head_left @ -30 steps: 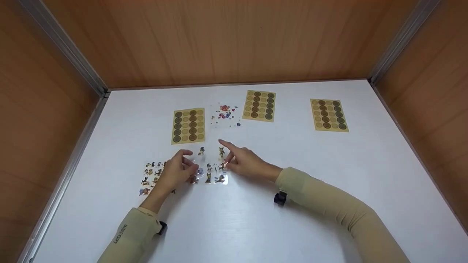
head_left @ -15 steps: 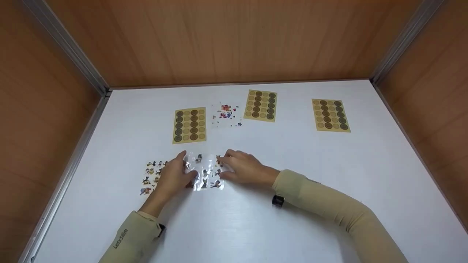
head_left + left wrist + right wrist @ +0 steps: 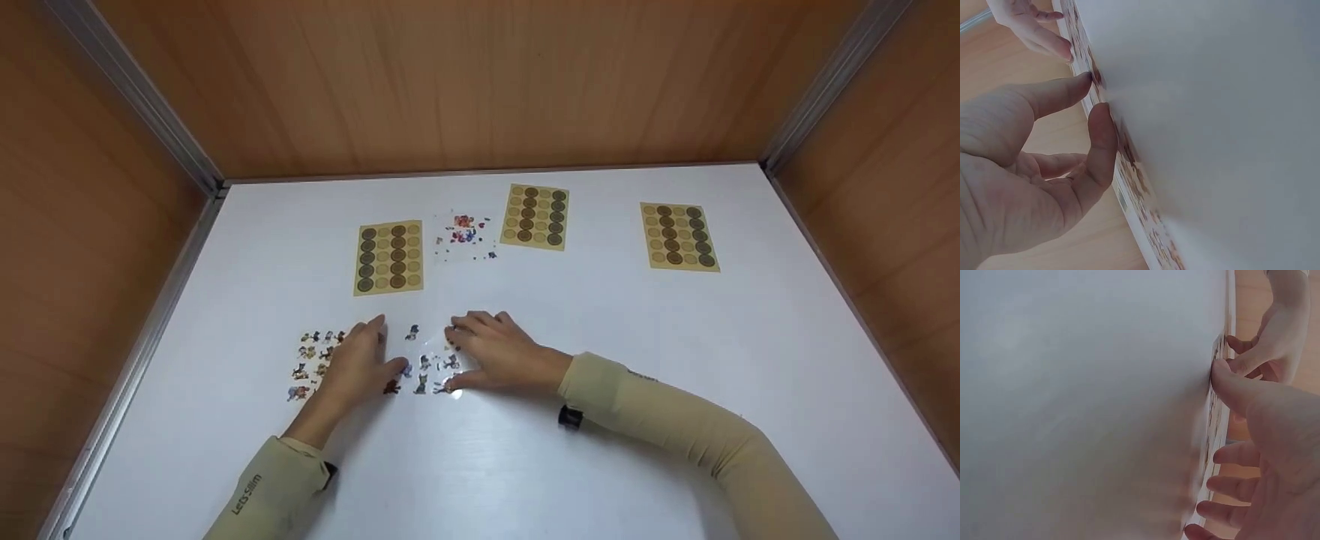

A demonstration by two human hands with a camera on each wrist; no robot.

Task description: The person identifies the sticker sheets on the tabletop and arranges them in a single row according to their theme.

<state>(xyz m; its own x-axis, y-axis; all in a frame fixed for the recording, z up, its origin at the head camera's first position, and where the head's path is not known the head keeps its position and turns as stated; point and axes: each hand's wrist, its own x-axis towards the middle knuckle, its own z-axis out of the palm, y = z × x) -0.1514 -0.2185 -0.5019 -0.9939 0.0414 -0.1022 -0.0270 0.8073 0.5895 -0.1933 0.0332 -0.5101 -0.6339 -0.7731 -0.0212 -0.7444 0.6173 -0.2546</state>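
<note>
Clear plastic sticker sheet (image 3: pixel 426 360) with small cartoon figures lies flat on the white table (image 3: pixel 525 465) near the front, the left hand (image 3: pixel 358 364) at its 9 o'clock edge and the right hand (image 3: pixel 501 352) at its 3 o'clock edge. Both hands press it down with relaxed, spread fingers, gripping nothing. A second cartoon sheet (image 3: pixel 311 364) lies under the left hand at 9 o'clock, and three tan sheets of round stickers (image 3: pixel 388 256) sit toward 12 o'clock.

Glossy, clear plastic-looking sticker sheet (image 3: pixel 427 360) (it catches glare) on a smooth matt white table (image 3: pixel 525 465); wood-grain walls (image 3: pixel 480 82), perhaps laminate.
</note>
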